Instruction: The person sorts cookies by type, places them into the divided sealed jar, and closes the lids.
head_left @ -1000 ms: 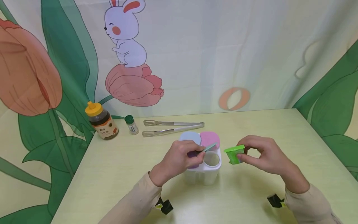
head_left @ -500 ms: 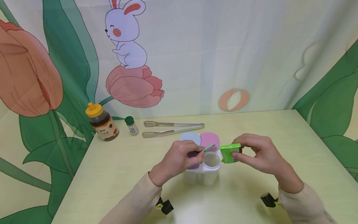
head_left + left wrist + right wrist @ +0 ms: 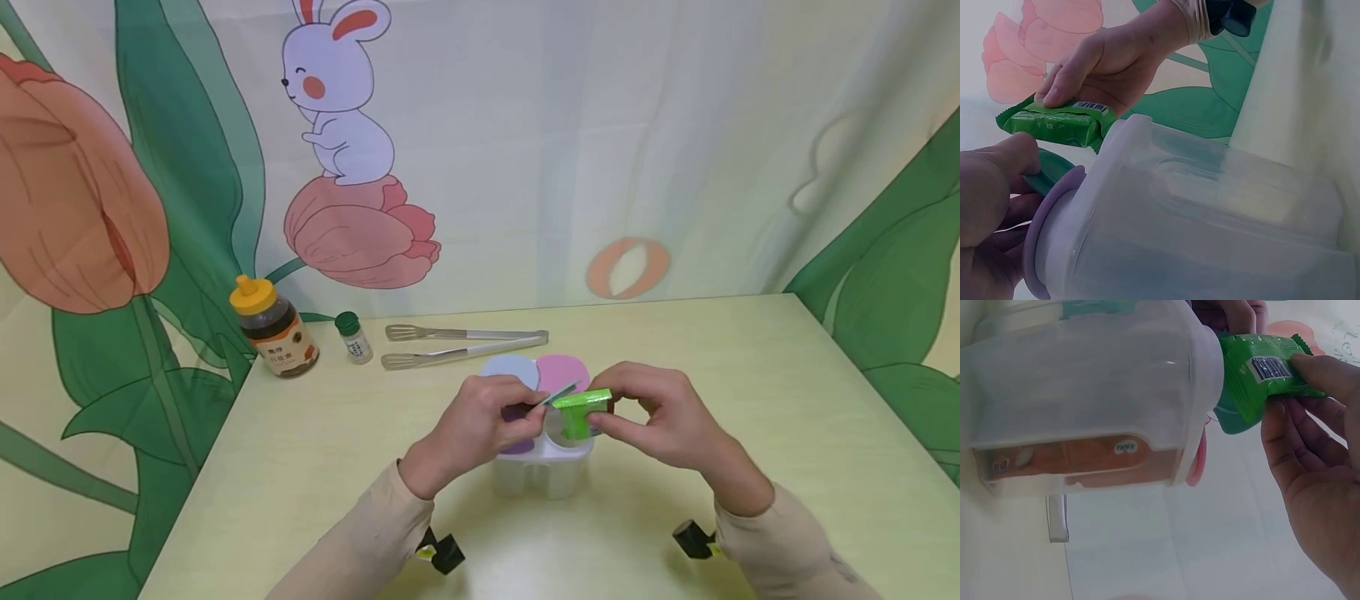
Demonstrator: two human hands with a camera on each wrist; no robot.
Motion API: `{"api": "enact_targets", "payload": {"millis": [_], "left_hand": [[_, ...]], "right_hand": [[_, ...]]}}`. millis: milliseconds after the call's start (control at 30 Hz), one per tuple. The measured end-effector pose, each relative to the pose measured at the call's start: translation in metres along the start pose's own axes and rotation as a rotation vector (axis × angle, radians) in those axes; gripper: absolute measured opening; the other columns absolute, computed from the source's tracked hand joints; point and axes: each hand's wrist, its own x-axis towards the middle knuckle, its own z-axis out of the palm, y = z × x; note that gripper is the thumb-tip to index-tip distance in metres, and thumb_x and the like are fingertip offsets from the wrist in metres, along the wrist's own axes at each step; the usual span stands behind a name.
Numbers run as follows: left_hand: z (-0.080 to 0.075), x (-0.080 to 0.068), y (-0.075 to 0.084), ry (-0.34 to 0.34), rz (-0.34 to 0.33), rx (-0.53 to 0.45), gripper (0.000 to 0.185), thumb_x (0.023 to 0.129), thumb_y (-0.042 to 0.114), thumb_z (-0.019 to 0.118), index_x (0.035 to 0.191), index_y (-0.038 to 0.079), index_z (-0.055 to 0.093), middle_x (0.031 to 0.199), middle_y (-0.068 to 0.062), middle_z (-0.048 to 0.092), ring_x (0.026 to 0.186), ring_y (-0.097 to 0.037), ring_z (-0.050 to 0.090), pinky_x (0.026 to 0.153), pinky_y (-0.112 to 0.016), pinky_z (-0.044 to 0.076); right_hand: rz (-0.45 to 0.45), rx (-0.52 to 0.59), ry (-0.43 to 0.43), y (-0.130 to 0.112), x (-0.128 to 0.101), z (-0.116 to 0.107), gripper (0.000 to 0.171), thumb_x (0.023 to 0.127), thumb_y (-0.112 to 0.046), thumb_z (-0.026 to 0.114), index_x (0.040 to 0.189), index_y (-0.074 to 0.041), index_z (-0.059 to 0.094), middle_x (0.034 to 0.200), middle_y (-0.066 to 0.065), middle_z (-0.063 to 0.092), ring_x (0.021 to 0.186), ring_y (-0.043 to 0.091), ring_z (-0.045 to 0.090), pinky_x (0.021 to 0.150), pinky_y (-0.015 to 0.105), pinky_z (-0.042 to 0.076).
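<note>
My left hand (image 3: 480,417) pinches a teal lid (image 3: 1054,170), tilted up beside the open compartment of a whitish plastic container (image 3: 547,475). Between the thumb and fingers of my right hand (image 3: 660,408) is a small green snack packet (image 3: 579,417) with a barcode. It overlaps the round opening in the head view and sits right at the container's mouth in both wrist views. Blue (image 3: 510,368), pink (image 3: 562,371) and purple (image 3: 517,447) lids cover the other compartments. Through the clear wall an orange-brown packet (image 3: 1085,456) shows inside.
At the back left of the table stand a honey bottle (image 3: 279,333) with a yellow cap and a small green-capped shaker (image 3: 352,337). Metal tongs (image 3: 465,346) lie behind the container. A printed curtain (image 3: 495,167) hangs along the far table edge.
My right hand has carried the green packet leftward, from beside the container to over its open compartment. The left hand and teal lid have stayed almost still.
</note>
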Motion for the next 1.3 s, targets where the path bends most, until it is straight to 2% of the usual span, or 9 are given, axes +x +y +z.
{"api": "enact_targets", "payload": {"millis": [400, 667, 1000, 1100, 1300], "left_hand": [[-0.002, 0.001, 0.001, -0.019, -0.014, -0.030, 0.012, 0.082, 0.001, 0.068, 0.090, 0.002, 0.076, 0.075, -0.002, 0.069, 0.064, -0.003, 0.058, 0.063, -0.005, 0.050], [-0.003, 0.002, 0.001, -0.025, -0.033, -0.037, 0.011, 0.083, 0.003, 0.068, 0.091, 0.002, 0.076, 0.074, -0.002, 0.069, 0.064, -0.003, 0.057, 0.062, -0.005, 0.049], [-0.003, 0.002, 0.001, -0.021, -0.023, -0.027, 0.009, 0.082, 0.002, 0.069, 0.089, 0.001, 0.076, 0.073, -0.003, 0.068, 0.062, -0.002, 0.055, 0.059, -0.006, 0.048], [-0.002, 0.002, 0.000, -0.020, -0.027, -0.036, 0.009, 0.082, 0.002, 0.069, 0.088, 0.001, 0.075, 0.073, -0.003, 0.068, 0.062, -0.002, 0.055, 0.059, -0.006, 0.049], [-0.001, 0.001, 0.001, -0.028, -0.037, -0.044, 0.010, 0.083, 0.002, 0.068, 0.089, 0.001, 0.076, 0.074, -0.002, 0.068, 0.064, -0.002, 0.056, 0.062, -0.005, 0.049]], "right_hand": [[-0.025, -0.056, -0.008, 0.003, -0.001, 0.011, 0.046, 0.059, 0.026, 0.073, 0.098, 0.003, 0.067, 0.090, 0.010, 0.069, 0.082, 0.013, 0.065, 0.072, 0.017, 0.056], [0.028, -0.127, -0.044, 0.033, -0.025, 0.011, 0.047, 0.064, 0.014, 0.081, 0.104, -0.007, 0.068, 0.097, 0.005, 0.070, 0.087, 0.010, 0.066, 0.073, 0.018, 0.057], [0.027, -0.150, -0.037, 0.032, -0.023, 0.007, 0.040, 0.064, 0.014, 0.079, 0.099, -0.002, 0.067, 0.091, 0.007, 0.068, 0.078, 0.015, 0.062, 0.072, 0.020, 0.055], [0.024, -0.173, -0.055, 0.031, -0.024, 0.006, 0.038, 0.066, 0.012, 0.079, 0.098, -0.006, 0.069, 0.091, 0.004, 0.068, 0.079, 0.014, 0.061, 0.072, 0.018, 0.053], [0.028, -0.219, -0.154, 0.030, -0.028, 0.006, 0.032, 0.073, 0.007, 0.078, 0.098, -0.012, 0.072, 0.098, -0.001, 0.067, 0.092, 0.012, 0.060, 0.084, 0.014, 0.051]]}}
